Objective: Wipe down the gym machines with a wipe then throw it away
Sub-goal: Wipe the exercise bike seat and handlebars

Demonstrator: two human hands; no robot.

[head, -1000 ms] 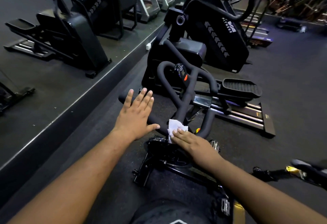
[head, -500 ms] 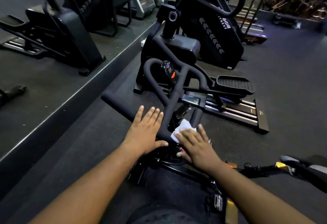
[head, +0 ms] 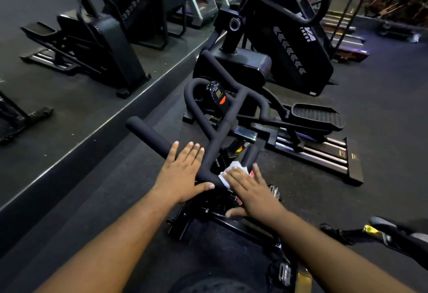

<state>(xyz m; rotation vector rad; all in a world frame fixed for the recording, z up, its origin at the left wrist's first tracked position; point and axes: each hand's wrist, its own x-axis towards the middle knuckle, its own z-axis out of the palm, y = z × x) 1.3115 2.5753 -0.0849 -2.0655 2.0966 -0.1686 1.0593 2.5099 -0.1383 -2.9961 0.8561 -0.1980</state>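
Observation:
A black spin bike's padded handlebar (head: 148,134) stands right in front of me, with a small console (head: 218,96) bearing an orange button at its far loop. My left hand (head: 184,173) lies flat on the near crossbar, fingers straight and thumb out to the right. My right hand (head: 249,189) presses a white wipe (head: 231,170) flat against the bar just right of the centre stem. Most of the wipe is hidden under my fingers; only its far edge shows.
A black elliptical (head: 287,61) with a ribbed pedal (head: 317,115) and rails stands just beyond the bike. A mirror wall (head: 69,72) on the left reflects more machines above a metal ledge. Another machine part (head: 398,230) sticks in at the right. Dark rubber floor lies around.
My right hand slid the wipe from near the stem to the right part of the crossbar. My left hand came down flat on the bar. The view drew closer to the bike.

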